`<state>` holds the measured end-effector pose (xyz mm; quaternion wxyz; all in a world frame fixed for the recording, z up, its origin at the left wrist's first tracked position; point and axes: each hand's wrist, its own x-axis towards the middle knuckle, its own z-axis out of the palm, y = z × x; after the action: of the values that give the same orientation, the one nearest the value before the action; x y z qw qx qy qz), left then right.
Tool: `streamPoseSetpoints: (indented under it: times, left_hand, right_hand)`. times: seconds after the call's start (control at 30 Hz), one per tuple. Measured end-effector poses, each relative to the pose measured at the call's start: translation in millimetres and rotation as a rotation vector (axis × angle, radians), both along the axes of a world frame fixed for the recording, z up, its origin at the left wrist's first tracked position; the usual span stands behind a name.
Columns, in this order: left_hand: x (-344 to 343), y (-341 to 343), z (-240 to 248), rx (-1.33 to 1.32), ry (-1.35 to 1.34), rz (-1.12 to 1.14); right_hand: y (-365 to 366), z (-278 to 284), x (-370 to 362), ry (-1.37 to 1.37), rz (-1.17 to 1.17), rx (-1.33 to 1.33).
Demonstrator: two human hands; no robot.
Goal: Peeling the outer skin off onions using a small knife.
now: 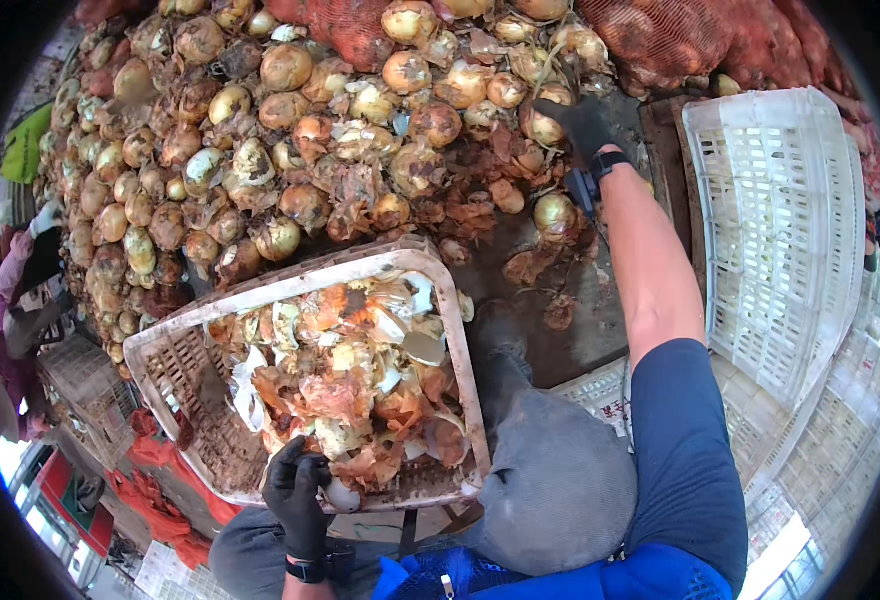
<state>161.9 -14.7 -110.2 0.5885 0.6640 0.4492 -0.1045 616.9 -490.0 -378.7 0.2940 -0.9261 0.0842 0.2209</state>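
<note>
At the pile's right end, my right hand [588, 130], in a dark glove, reaches far out. Its fingers close on a yellow onion [542, 122]. A small blue-grey object [581, 190] shows just below that wrist; its kind is unclear. My gloved left hand [296, 492] is at the near rim of a dirty white plastic crate [472, 400], fingers curled together. Whatever they hold is hidden. Beside it lies a pale onion piece [342, 496]. Onion skins and peeled scraps [335, 395] fill much of the crate. Another onion [556, 216] sits below my right hand.
A large heap of unpeeled onions [190, 150] spreads across the far side and left. Red mesh sacks [680, 45] lie behind it. Stacked white crates [775, 220] stand at the right. A person's sleeve [5, 290] shows at the far left. Red netting [155, 490] lies low left.
</note>
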Motion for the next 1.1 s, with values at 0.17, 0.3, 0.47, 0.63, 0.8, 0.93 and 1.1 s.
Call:
streamPoseSetpoints:
  times: [0.17, 0.3, 0.47, 0.63, 0.8, 0.93, 1.1]
  left_hand:
    - [-7.2, 0.9, 6.9, 0.029, -0.011, 0.014]
    - [-6.3, -0.7, 11.0, 0.013, -0.05, -0.004]
    - [-0.7, -6.7, 32.7, 0.045, -0.122, -0.001]
    - [10.9, -27.1, 87.4, 0.041, -0.404, -0.261]
    - [87.8, -66.9, 141.9, 0.0, -0.8, -0.632]
    - [104.5, -94.3, 186.4, -0.331, -0.894, -0.547]
    - [44.5, -71.4, 190.4, -0.685, -0.98, -0.336]
  right_hand:
    - [18.5, 29.5, -52.8, -0.218, 0.505, -0.265]
    - [9.5, 53.8, -98.2, 0.196, -0.684, 1.032]
    - [47.2, 159.3, -174.0, 0.214, -0.687, 1.358]
    - [67.3, 261.9, -206.9, 0.353, -0.548, 1.558]
    - [119.0, 384.2, -247.1, 0.332, -0.244, 1.68]
    - [168.1, 463.9, -295.0, 0.491, -0.192, 1.627]
    - [186.9, 475.7, -330.9, 0.539, 0.13, 1.264]
